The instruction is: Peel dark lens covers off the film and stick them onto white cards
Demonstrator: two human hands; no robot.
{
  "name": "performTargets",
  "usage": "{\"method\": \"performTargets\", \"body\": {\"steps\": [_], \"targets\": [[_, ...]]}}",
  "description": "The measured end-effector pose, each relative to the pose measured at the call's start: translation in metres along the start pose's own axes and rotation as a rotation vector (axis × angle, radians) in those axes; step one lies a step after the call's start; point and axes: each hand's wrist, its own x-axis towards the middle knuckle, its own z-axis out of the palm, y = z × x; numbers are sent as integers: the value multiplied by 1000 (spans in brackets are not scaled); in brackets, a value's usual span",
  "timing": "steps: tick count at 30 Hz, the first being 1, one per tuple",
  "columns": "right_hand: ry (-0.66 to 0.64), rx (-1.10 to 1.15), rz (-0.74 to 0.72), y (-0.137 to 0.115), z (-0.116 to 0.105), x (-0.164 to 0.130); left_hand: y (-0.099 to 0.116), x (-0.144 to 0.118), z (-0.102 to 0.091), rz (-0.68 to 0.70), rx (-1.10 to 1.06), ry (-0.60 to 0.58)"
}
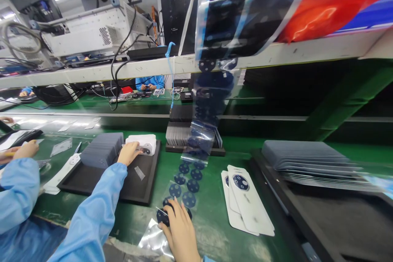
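Observation:
My left hand (129,153) is closed at the lower left part of a white phone back cover (149,139) with a dark round camera area. The cover is at the far end of a black tray (132,190), beside a stack of grey phone-sized panels (102,149). My right hand (180,229) lies over the near end of a clear strip of dark round camera stickers (189,199). Its fingers are stretched and its thumb is apart from them, at a sticker's edge. A shiny clear piece of film (155,237) sticks out left of this hand.
Two overlapping white back covers (250,204) lie right of the strip. A large black tray (344,221) with stacked grey panels (302,163) stands at the right. The sticker strip hangs from the white shelf (270,54). Another person's hand (27,149) is at far left.

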Motion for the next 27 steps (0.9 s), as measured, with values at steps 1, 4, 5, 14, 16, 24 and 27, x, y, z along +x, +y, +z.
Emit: {"method": "performTargets", "body": {"steps": [1, 4, 5, 14, 16, 24, 27], "targets": [[4, -8, -5, 1, 1, 0, 0, -1, -1, -19, -16, 4], [33, -48, -24, 3, 3, 2, 2, -4, -6, -71, -87, 20], [39, -59, -27, 5, 4, 3, 3, -5, -8, -89, -120, 32], [92, -154, -2, 8, 5, 11, 23, -19, -24, -373, -683, 283], [97, -184, 9, 6, 2, 11, 34, -25, -22, -452, -872, 322], [96, -250, -78, 1, -5, 9, 118, -63, -2, -577, -1597, 122], [89, -273, -84, 0, -4, 7, 149, -71, 6, -583, -1794, 5]]}}
